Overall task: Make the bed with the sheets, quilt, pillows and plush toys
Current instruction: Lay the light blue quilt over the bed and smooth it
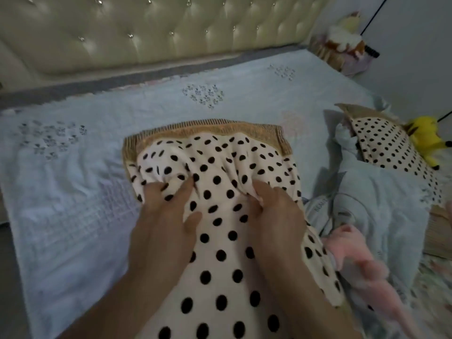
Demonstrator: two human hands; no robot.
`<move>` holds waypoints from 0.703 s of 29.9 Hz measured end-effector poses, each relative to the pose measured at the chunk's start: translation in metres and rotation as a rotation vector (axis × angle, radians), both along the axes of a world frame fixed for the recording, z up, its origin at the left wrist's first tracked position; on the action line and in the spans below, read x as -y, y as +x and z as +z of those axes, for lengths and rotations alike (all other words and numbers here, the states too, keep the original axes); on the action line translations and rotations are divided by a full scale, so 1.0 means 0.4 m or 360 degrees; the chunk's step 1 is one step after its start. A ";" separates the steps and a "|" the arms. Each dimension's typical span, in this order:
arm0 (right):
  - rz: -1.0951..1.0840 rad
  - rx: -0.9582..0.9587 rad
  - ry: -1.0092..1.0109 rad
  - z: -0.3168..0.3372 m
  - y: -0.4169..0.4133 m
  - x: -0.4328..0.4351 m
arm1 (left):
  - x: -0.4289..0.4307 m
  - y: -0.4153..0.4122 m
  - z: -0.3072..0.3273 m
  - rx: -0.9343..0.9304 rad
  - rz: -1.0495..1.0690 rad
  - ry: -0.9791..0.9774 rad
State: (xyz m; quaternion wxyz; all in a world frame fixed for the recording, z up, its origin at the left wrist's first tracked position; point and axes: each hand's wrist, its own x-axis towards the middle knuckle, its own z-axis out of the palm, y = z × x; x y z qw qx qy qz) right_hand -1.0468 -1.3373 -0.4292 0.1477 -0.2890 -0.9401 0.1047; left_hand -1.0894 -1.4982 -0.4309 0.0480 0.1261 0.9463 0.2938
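A cream pillow with black polka dots and a tan striped border (215, 167) lies in the middle of the pale blue sheet (73, 192). My left hand (163, 226) and my right hand (276, 216) rest side by side on top of it, each bunching its cover between the fingers. A second polka-dot pillow (389, 145) lies tilted at the right on a crumpled light blue quilt (381, 216). A yellow plush toy (425, 140) sits beside that pillow. A pink plush toy (359, 263) lies on the quilt near my right forearm.
A cream tufted headboard (156, 28) runs along the far side of the bed. Another plush toy, white and brown (344, 37), sits on a stand in the far right corner by a white wall. The mattress edge shows at the left.
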 end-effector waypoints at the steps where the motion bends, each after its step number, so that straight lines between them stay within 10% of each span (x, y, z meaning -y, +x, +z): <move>1: 0.0040 -0.0078 -0.0029 -0.008 -0.037 0.034 | 0.034 -0.051 0.014 -0.0051 0.0026 -0.0129; 6: 0.0187 -0.0203 -0.0068 -0.068 -0.167 0.141 | 0.084 -0.209 0.009 0.0041 0.0000 -0.0927; 21: -0.0537 0.0264 0.0049 -0.157 0.292 -0.290 | -0.425 0.138 -0.119 0.0241 -0.1051 -0.0352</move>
